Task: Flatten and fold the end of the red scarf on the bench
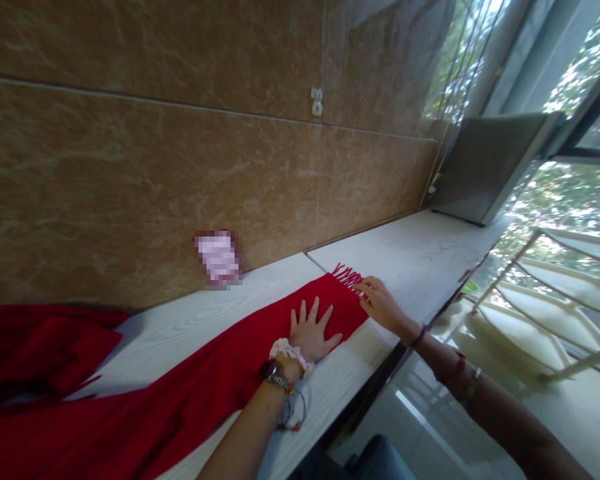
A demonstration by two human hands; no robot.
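A long red scarf [240, 343] lies along a white wood-grain tabletop [415, 257], its fringe [347, 275] at the far right end. My left hand [314, 332] rests flat on the scarf near that end, fingers spread and palm down. At the fringed edge, my right hand [380, 303] has its fingers bent together on the right part of the fringe; the fingertips hide what lies between them. Toward the lower left the scarf is loosely rumpled.
More bunched red cloth [40, 347] lies at the left. A pixelated card [218, 257] leans by the brown tiled wall [155, 167]. A grey box-like appliance [485, 167] stands at the table's far end. Past the right edge is a cream tiered rack [545, 313].
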